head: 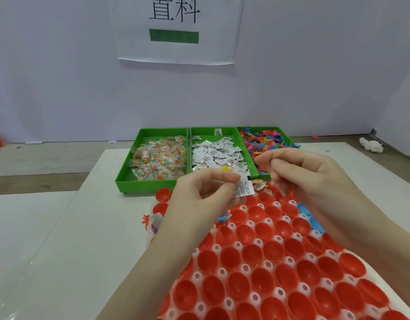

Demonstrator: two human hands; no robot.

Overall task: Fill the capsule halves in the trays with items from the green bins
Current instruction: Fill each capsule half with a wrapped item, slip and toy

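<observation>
My left hand (199, 192) pinches a white printed packet (243, 190) over the far rows of red capsule halves (264, 257). My right hand (301, 169) hovers beside it, fingers loosely curled and empty, near the green bins (153, 183)

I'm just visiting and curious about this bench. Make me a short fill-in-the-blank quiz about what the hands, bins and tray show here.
1. The left hand pinches a small white ___ with printed text.
2. Behind the tray stand ___ green bins side by side.
3. The capsule halves in the tray are mostly ___ in colour.
4. The white paper slips lie in the ___ bin of the row.

Missing words: slip; three; red; middle
</observation>
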